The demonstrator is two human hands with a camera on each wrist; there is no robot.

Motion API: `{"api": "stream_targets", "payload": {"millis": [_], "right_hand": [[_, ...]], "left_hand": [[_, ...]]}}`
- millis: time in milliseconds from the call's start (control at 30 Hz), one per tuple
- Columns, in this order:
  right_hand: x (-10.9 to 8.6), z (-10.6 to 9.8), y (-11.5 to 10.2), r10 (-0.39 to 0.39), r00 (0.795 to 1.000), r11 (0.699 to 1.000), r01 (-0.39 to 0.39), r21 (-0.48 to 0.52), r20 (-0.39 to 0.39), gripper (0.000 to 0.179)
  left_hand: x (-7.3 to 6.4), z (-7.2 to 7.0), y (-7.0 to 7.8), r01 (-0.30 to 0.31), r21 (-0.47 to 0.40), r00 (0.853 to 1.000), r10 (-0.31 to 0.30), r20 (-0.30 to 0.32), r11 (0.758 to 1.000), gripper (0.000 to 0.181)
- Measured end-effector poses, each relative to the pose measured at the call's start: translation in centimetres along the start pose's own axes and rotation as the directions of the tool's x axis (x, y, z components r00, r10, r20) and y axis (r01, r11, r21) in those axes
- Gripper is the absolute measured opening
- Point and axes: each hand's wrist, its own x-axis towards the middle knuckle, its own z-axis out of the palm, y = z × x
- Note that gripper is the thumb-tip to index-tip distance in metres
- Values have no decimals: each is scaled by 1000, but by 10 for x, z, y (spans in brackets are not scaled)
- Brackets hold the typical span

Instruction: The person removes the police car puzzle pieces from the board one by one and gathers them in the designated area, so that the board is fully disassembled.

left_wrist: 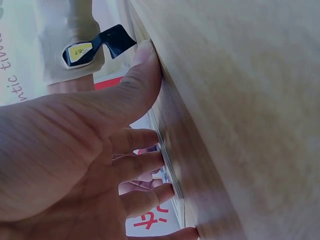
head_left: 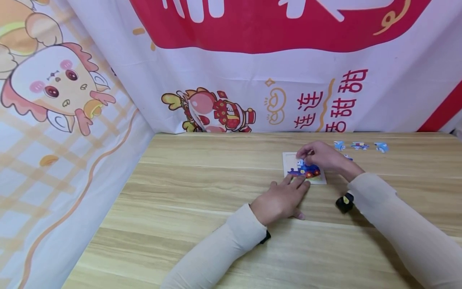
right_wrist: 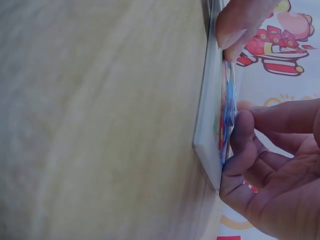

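A small square jigsaw board (head_left: 322, 180) with a pale border lies on the table, its picture a blue train (head_left: 311, 170) with red wheels. My left hand (head_left: 283, 200) reaches in from the near side, fingers extended, fingertips resting on the board's near edge; in the left wrist view its thumb (left_wrist: 142, 60) stands apart. Over the upper part of the board is my right hand (head_left: 321, 155). In the right wrist view its thumb and index finger meet right at the picture surface, pinching a puzzle piece (right_wrist: 231, 114) mostly hidden by the fingertips.
Several loose puzzle pieces lie to the right of the board, among them a light-blue one (head_left: 339, 145), a multicoloured one (head_left: 359, 145) and another blue one (head_left: 381, 147). A printed cloth (head_left: 216, 64) hangs behind the table (head_left: 173, 180).
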Motion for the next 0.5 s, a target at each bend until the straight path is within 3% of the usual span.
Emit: {"api": "stream_targets", "payload": {"millis": [500], "right_hand": [[-2, -1, -4, -19, 999, 1000, 20, -18, 39, 32]], "left_hand": [[-1, -1, 0, 5, 18, 1000, -5, -1, 1000, 92]]}}
